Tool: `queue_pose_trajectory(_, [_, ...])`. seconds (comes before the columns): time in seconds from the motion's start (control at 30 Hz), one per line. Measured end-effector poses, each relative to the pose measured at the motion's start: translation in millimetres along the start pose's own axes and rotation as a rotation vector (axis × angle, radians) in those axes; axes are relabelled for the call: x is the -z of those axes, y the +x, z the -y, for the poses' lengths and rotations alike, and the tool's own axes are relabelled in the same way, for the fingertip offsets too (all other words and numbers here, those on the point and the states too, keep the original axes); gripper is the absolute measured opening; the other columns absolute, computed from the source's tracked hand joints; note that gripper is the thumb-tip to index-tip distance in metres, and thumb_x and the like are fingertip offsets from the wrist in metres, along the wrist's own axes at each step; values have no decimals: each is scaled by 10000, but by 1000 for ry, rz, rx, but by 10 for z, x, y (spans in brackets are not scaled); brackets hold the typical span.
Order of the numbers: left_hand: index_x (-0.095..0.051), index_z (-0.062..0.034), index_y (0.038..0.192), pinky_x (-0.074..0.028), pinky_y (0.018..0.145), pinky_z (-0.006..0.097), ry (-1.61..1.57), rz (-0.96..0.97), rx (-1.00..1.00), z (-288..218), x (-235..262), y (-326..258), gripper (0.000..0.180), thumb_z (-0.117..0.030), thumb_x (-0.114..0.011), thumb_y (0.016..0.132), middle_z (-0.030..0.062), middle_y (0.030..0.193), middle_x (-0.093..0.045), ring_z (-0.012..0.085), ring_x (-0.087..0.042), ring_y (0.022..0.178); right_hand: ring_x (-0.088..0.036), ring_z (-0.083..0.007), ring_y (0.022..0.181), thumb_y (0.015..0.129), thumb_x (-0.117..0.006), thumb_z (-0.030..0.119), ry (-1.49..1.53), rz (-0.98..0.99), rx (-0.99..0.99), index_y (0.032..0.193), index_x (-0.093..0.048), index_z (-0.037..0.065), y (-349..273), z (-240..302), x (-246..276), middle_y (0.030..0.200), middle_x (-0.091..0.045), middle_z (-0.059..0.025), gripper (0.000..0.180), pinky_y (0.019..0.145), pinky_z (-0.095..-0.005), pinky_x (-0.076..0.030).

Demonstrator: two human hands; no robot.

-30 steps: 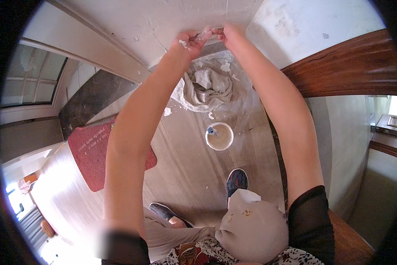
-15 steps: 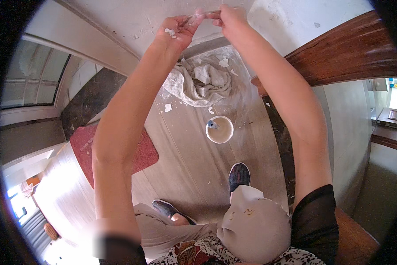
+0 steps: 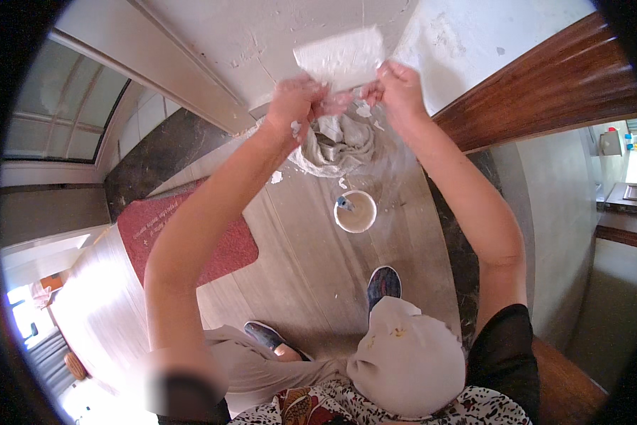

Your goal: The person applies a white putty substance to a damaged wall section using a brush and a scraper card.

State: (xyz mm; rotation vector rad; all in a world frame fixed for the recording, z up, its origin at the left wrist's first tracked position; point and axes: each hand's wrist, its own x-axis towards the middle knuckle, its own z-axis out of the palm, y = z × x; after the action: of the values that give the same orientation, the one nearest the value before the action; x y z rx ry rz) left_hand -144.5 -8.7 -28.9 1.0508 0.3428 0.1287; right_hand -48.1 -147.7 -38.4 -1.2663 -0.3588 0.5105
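Note:
Both my hands are raised before the white wall (image 3: pixel 226 39), close together. My left hand (image 3: pixel 300 103) is blurred, its fingers reaching toward the right one, with white flakes stuck at the wrist. The fingers of my right hand (image 3: pixel 401 88) are curled in and pressed together; whatever they grip is too smeared to make out. Just beyond the hands is a bright white, rough-surfaced rectangular patch (image 3: pixel 339 57); I cannot tell whether it is a loose sheet or part of the wall. Below lie a crumpled, dusty grey-white cloth (image 3: pixel 332 159) and scattered white flakes (image 3: pixel 276 177).
On the wood-look floor (image 3: pixel 297 234) stands a white tub (image 3: pixel 356 227) with a blue-grey tool (image 3: pixel 344 204) inside. A red mat (image 3: pixel 226 248) lies to the left, near a glazed door (image 3: pixel 53 106). A dark wooden beam-like edge (image 3: pixel 531 88) juts in at the right.
Both hands have come lower and nearer to me, away from the top of the picture. The white rectangular patch now shows beyond them.

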Motion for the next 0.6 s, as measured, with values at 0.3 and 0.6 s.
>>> queue_pose_trajectory(0.3, [-372, 160, 905, -522, 668, 341, -308, -234, 273, 627, 583, 453, 182, 26, -321, 794, 201, 875, -483, 309, -557, 790, -562, -229, 500, 768, -370, 14, 30, -100, -368, 760, -452, -116, 416, -753, -64, 636, -536, -193, 154, 345, -261, -396])
queue_pose_trajectory(0.6, [-411, 160, 955, -469, 788, 281, -559, -250, 260, 311, 869, 873, 233, -33, -397, 826, 170, 987, -497, 203, -524, 876, -573, -267, 479, 748, -363, -12, 102, -267, -266, 798, -428, -110, 928, -767, -457, 630, -534, -190, 127, 313, -290, -372])
